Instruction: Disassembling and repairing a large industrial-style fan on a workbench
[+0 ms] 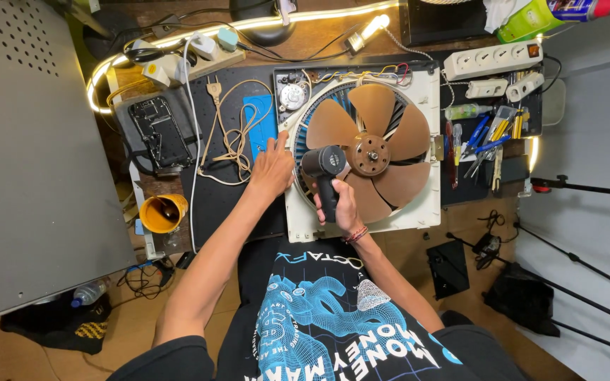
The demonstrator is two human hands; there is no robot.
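Observation:
A square white fan housing [428, 212] lies flat on the workbench, its brown plastic blades [383, 144] and hub facing up. My right hand [342, 208] grips the handle of a small black handheld blower [325, 169], whose head points across the blades near the hub. My left hand [271, 166] rests flat with fingers spread on the left edge of the fan housing, next to a blue pad [259, 116]. A round motor part and loose wires [294, 95] sit at the housing's top left corner.
A beige cord with plug [224, 134] lies on the black mat. An opened phone [158, 130] and yellow cup [162, 212] are at left. Screwdrivers and pliers [485, 141] and white power strips [492, 60] lie at right. Tripod legs [580, 187] stand at far right.

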